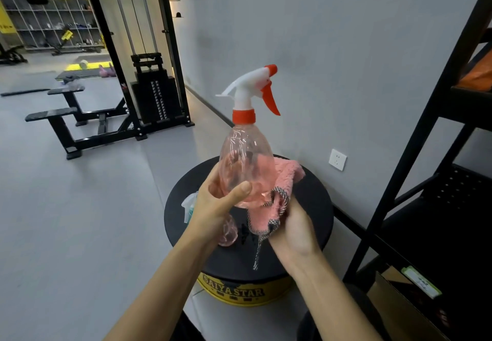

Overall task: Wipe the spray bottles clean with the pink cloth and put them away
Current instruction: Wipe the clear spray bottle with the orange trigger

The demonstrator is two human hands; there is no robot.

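Observation:
A clear pink spray bottle [246,151] with a white and orange trigger head stands upright in the air above a round black stool top [314,207]. My left hand [217,205] grips its lower body, thumb across the front. My right hand [294,227] presses the pink cloth [285,178] against the bottle's right side and base; the cloth's checked hem hangs down. A second spray bottle [229,230] lies on the stool behind my left wrist, mostly hidden, with its pale nozzle [189,203] showing.
A black metal shelf rack [436,117] stands at the right, with a cardboard box [399,306] at its foot. The grey wall carries a socket [337,159]. Weight benches [66,125] and a cable machine [157,93] stand to the left on grey floor.

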